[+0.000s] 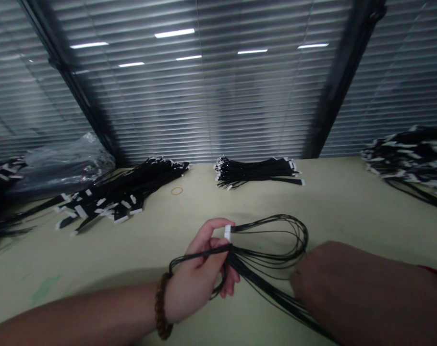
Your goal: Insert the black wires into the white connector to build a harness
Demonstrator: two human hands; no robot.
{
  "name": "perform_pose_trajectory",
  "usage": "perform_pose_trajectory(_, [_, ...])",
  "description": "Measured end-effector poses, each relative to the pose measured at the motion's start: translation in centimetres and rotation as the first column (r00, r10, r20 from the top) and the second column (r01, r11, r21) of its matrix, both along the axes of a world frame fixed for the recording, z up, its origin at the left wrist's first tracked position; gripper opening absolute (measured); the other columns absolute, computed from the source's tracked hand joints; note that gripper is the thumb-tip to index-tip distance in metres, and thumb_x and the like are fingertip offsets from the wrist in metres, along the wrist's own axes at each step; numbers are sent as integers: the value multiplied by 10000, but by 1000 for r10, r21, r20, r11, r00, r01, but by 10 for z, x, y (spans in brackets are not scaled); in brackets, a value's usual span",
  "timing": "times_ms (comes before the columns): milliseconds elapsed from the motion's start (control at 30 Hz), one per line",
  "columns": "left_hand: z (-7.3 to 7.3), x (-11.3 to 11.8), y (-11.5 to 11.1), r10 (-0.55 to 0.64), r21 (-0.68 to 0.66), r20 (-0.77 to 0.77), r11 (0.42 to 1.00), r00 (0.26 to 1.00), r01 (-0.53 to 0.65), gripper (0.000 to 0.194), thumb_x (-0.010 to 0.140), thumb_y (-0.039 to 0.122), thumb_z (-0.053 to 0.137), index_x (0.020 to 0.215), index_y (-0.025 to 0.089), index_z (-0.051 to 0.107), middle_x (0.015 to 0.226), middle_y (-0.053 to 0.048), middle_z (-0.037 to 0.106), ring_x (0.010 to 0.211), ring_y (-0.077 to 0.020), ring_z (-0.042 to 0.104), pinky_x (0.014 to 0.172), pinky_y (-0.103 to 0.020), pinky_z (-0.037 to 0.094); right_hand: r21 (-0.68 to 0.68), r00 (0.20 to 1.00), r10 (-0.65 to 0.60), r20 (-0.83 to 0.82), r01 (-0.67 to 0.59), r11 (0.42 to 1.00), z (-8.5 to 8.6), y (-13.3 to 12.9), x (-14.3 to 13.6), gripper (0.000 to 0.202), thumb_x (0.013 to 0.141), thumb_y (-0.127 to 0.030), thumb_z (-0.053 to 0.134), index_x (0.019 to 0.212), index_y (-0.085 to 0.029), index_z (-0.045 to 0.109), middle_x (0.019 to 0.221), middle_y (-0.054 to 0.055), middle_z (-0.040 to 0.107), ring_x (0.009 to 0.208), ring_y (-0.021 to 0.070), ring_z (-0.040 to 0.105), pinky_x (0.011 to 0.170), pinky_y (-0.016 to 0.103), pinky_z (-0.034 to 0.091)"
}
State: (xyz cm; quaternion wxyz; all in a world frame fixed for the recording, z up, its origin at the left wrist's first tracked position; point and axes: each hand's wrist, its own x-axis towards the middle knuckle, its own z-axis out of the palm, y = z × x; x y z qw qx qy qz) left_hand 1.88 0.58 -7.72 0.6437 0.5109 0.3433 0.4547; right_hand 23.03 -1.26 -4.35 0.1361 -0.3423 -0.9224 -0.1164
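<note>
My left hand (207, 264), with a beaded bracelet (162, 306) at the wrist, is closed on a black wire harness (276, 254). Its thumb and fingers pinch the wires close to a white connector (227, 233). From the connector the thin wires loop out to the right and come back to the fingers. A thicker strand runs down to the lower right, beneath my right hand (333, 278). That hand is closed at the right of the loop, touching or very near the wires; its fingers are mostly hidden and what they hold is unclear.
A neat bundle of black harnesses (258, 170) lies at the back middle. Left of it are a rubber band (176, 191), a spread pile of harnesses (125, 192) and a clear plastic bag (67, 161). Another heap (413, 154) sits at the far right. Window blinds (218, 96) stand behind the table (150, 250).
</note>
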Motion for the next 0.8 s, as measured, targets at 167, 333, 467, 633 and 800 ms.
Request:
perform_pose_trajectory(167, [-4,-2,-1,-36,50,-32,998,999,38,332,849,388,521,1066,178,383,513,39,577,357,-60,492,359,-119,384,-386,994,94,-50,-106,916,16,16,-27,234,879,-188,417,763,-205,620,717,-17,637,628,123,587,570,256,370])
perform_pose_trajectory(333, [-6,-3,-1,-74,50,-47,996,996,76,337,850,391,527,1072,179,389,557,33,586,382,-55,508,374,-117,387,-283,971,78,-227,-143,948,5,21,-36,215,886,-226,426,766,-186,601,721,-23,613,620,122,546,591,270,338])
perform_pose_trajectory(467, [-7,-2,-1,-83,51,-37,995,996,85,334,849,388,530,1070,182,387,560,33,587,381,-56,510,370,-115,392,-261,978,13,-208,-68,963,-1,20,-36,214,859,-213,424,716,-168,577,658,-7,577,577,128,509,563,271,294])
perform_pose_trajectory(633, [-6,0,2,-37,20,-58,999,998,38,328,841,384,534,1056,185,385,520,42,579,348,-59,497,345,-110,389,-692,955,-114,-273,-113,713,31,26,-23,208,742,-121,453,861,-185,611,577,-43,499,502,73,398,478,195,266])
perform_pose_trajectory(800, [-1,1,2,-25,-19,-58,1000,998,24,390,818,426,551,1063,182,373,489,50,568,331,-64,490,330,-110,386,-900,903,-204,-378,-410,-146,68,34,16,289,813,-222,420,705,-115,667,586,-15,571,509,46,518,518,170,366])
